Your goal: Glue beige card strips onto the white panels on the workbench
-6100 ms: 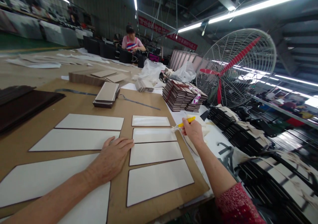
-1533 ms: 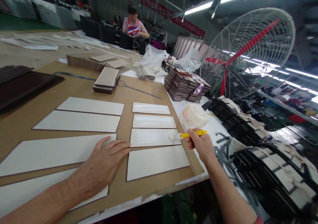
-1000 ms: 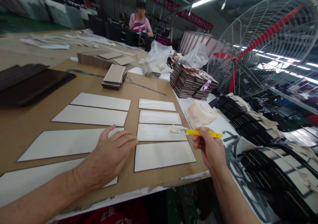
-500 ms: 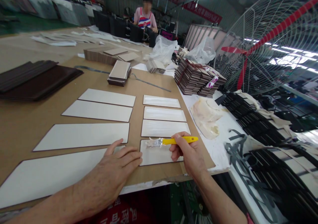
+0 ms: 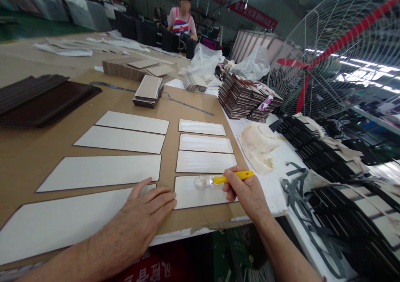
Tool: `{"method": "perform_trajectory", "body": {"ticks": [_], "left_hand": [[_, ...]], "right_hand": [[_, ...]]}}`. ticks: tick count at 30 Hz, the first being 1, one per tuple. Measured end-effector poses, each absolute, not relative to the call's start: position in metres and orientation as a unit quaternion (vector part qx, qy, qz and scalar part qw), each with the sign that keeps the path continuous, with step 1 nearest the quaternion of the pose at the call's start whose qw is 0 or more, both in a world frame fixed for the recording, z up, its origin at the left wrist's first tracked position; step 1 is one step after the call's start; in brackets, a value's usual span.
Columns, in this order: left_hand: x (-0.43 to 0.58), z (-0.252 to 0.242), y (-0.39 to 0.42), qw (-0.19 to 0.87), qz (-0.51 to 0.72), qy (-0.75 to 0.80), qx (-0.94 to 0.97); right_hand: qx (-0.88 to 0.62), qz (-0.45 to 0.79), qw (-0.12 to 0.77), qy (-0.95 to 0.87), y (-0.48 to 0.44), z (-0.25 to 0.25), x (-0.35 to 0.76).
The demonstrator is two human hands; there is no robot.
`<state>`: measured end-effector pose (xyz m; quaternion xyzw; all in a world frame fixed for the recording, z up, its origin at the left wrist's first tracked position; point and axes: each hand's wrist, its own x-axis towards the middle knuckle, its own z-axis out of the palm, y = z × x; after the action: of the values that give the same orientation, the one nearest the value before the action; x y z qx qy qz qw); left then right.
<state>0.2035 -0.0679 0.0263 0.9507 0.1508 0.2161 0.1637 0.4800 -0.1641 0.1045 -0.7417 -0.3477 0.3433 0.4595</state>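
My right hand (image 5: 242, 188) grips a yellow-handled paintbrush (image 5: 229, 177), its bristles lying on the nearest small white panel (image 5: 190, 194). White wet streaks show under the bristles. Beyond it, three more small panels (image 5: 206, 162) carry glossy white streaks. My left hand (image 5: 151, 207) lies flat with fingers spread, on the right end of the nearest long white panel (image 5: 68, 217), fingertips against the small panel's left edge. Farther back lie more long panels (image 5: 103, 171) with dark edges and slanted left ends.
Dark brown sheets (image 5: 53, 101) lie at left. A small stack of boards (image 5: 148, 91) stands behind the panels, and a taller bundle (image 5: 246, 96) at right. A cream-stained plastic bag (image 5: 258, 146) sits on the right edge. A large fan (image 5: 308, 67) stands beyond; a person (image 5: 183, 19) works at the back.
My right hand has slid the brush to the right along the nearest small panel, leaving a streak behind. My left hand stays on the panels.
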Motion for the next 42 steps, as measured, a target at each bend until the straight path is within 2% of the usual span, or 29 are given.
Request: {"method": "perform_trajectory", "body": {"ticks": [21,25,29,35,42], "left_hand": [[0.207,0.014,-0.066,0.163,0.285,0.147,0.933],[0.205,0.023,-0.067,0.16,0.272,0.139,0.939],[0.203,0.036,-0.07,0.161,0.253,0.131,0.945],[0.201,0.038,-0.072,0.16,0.244,0.127,0.948],[0.201,0.035,-0.072,0.175,0.256,0.125,0.942]], "right_hand": [[-0.81,0.186,0.48,-0.28,-0.225,0.118,0.555],[-0.762,0.162,0.57,-0.262,-0.224,0.123,0.542],[-0.673,0.255,0.647,-0.251,-0.207,0.12,0.507],[-0.643,0.388,0.6,-0.275,-0.181,0.101,0.455],[-0.696,0.409,0.501,-0.313,-0.176,0.097,0.44]]}}
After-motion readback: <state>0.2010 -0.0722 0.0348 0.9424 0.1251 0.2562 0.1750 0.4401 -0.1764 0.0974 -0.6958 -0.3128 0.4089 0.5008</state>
